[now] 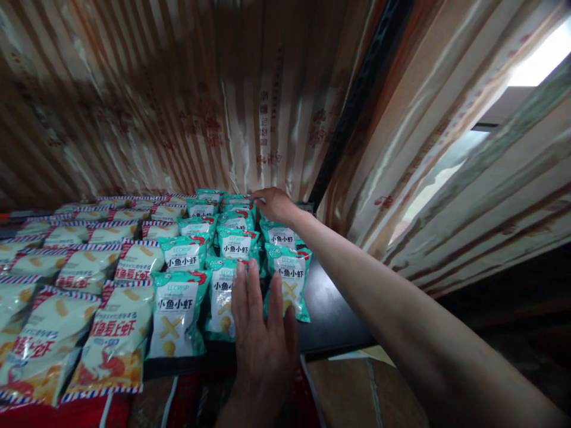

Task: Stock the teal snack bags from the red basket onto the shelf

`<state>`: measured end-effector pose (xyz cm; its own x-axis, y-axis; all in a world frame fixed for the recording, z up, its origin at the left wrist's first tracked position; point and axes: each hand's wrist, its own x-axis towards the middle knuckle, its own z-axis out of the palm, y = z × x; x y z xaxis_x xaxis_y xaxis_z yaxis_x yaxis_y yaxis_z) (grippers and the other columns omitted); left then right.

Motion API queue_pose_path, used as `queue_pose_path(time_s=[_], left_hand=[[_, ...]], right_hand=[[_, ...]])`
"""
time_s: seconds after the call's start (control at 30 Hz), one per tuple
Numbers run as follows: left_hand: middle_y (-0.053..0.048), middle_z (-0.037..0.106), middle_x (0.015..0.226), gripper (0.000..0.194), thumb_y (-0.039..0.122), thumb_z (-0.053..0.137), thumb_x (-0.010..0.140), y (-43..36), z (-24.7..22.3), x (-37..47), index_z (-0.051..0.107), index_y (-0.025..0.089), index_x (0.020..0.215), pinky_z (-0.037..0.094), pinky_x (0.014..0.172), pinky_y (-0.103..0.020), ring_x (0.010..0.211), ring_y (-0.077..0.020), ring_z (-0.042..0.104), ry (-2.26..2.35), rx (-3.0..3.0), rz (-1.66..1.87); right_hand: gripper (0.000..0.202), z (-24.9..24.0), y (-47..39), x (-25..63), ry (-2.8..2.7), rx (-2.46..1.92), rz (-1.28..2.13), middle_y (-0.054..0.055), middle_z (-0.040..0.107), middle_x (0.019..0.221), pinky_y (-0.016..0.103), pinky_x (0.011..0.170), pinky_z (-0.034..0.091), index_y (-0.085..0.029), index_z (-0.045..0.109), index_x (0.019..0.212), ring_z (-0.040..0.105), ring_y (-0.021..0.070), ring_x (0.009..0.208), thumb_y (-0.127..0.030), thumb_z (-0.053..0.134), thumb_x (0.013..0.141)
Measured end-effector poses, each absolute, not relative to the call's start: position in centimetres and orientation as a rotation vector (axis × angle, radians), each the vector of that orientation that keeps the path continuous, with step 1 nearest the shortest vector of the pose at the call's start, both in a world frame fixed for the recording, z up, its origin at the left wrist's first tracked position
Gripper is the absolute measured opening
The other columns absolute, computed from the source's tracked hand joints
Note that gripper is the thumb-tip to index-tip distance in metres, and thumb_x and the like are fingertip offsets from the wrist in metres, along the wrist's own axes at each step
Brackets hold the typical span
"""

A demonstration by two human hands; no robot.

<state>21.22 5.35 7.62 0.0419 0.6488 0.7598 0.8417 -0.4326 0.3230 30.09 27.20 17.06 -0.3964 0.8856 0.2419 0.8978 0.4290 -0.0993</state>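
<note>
We cd tip near green bags (222, 303) if our L hand (263, 342), fingers part-spread, nudges fwd; can't tell if far R hand (275, 205) pinches any.

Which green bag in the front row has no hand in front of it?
The leftmost green bag, beside the striped-edge bags. The left hand partly covers the middle green bag and the right green bag.

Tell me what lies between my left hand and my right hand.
In the head view, teal snack bags, lined up on the dark shelf, lie between your left hand and right hand.
</note>
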Motion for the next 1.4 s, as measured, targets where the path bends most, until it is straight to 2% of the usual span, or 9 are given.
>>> queue_pose_path(time_s=[0.13, 0.23, 0.33, 0.57, 0.97, 1.2, 1.4], left_hand=[[-0.025, 0.033, 0.148, 0.039, 0.015, 0.056, 0.085, 6.2, 7.1, 19.0, 0.054, 0.008, 0.123, 0.025, 0.109, -0.061, 0.142, -0.0391, 0.018, -1.585, -2.047, -1.285], [-0.024, 0.034, 0.147, 0.038, 0.016, 0.055, 0.085, 6.5, 6.7, 18.2, 0.055, 0.009, 0.123, 0.024, 0.109, -0.06, 0.142, -0.0381, 0.019, -1.59, -2.042, -1.292], [-0.025, 0.034, 0.148, 0.041, 0.015, 0.054, 0.085, 6.5, 6.8, 17.9, 0.054, 0.009, 0.126, 0.025, 0.108, -0.06, 0.142, -0.0378, 0.019, -1.623, -2.04, -1.275], [-0.025, 0.04, 0.144, 0.037, 0.014, 0.053, 0.086, 6.7, 6.5, 17.3, 0.056, 0.008, 0.122, 0.023, 0.109, -0.06, 0.142, -0.0365, 0.02, -1.624, -2.035, -1.289], [-0.021, 0.037, 0.148, 0.048, 0.015, 0.052, 0.086, 6.9, 5.0, 18.0, 0.047, 0.01, 0.133, 0.029, 0.108, -0.059, 0.143, -0.0356, 0.019, -1.568, -2.106, -1.288], [-0.021, 0.04, 0.146, 0.05, 0.007, 0.049, 0.084, 7.2, 5.0, 17.9, 0.045, 0.008, 0.134, 0.028, 0.11, -0.057, 0.143, -0.034, 0.018, -1.584, -2.132, -1.202], [-0.022, 0.04, 0.145, 0.051, 0.004, 0.047, 0.084, 7.5, 4.7, 18.1, 0.043, 0.006, 0.135, 0.031, 0.109, -0.055, 0.143, -0.0335, 0.018, -1.576, -2.132, -1.245]], right_hand=[[0.037, 16.8, 28.6, 27.6, -2.592, -1.553, -0.05, 0.007, 0.062, 0.128, 0.032, 0.1, 0.04, -0.023, 0.06, 0.126, 0.054, 0.0231, 0.122, -0.029, 0.044, 0.093], [0.039, 16.5, 29.3, 26.1, -2.624, -1.602, -0.041, 0.011, 0.061, 0.129, 0.04, 0.099, 0.042, -0.024, 0.059, 0.127, 0.052, 0.0292, 0.123, -0.034, 0.045, 0.093], [0.036, 16.3, 29.8, 25.3, -2.643, -1.657, -0.035, 0.012, 0.063, 0.126, 0.044, 0.096, 0.043, -0.024, 0.063, 0.122, 0.054, 0.0323, 0.121, -0.031, 0.046, 0.091], [0.037, 16.3, 31.1, 25.0, -2.593, -1.733, -0.025, 0.002, 0.062, 0.129, 0.033, 0.095, 0.045, -0.028, 0.063, 0.121, 0.056, 0.0231, 0.118, -0.02, 0.046, 0.09], [0.036, 15.1, 32.5, 24.9, -2.523, -1.762, 0.021, 0.002, 0.065, 0.126, 0.033, 0.096, 0.045, -0.028, 0.068, 0.114, 0.057, 0.0239, 0.117, -0.015, 0.056, 0.082], [0.036, 14.8, 32.8, 25.2, -2.496, -1.73, 0.047, 0.002, 0.065, 0.125, 0.027, 0.096, 0.044, -0.025, 0.069, 0.112, 0.059, 0.0189, 0.116, -0.012, 0.051, 0.085], [0.036, 15.0, 32.6, 25.4, -2.468, -1.766, 0.053, 0.003, 0.064, 0.127, 0.028, 0.096, 0.044, -0.024, 0.068, 0.113, 0.058, 0.02, 0.116, -0.011, 0.051, 0.084]])
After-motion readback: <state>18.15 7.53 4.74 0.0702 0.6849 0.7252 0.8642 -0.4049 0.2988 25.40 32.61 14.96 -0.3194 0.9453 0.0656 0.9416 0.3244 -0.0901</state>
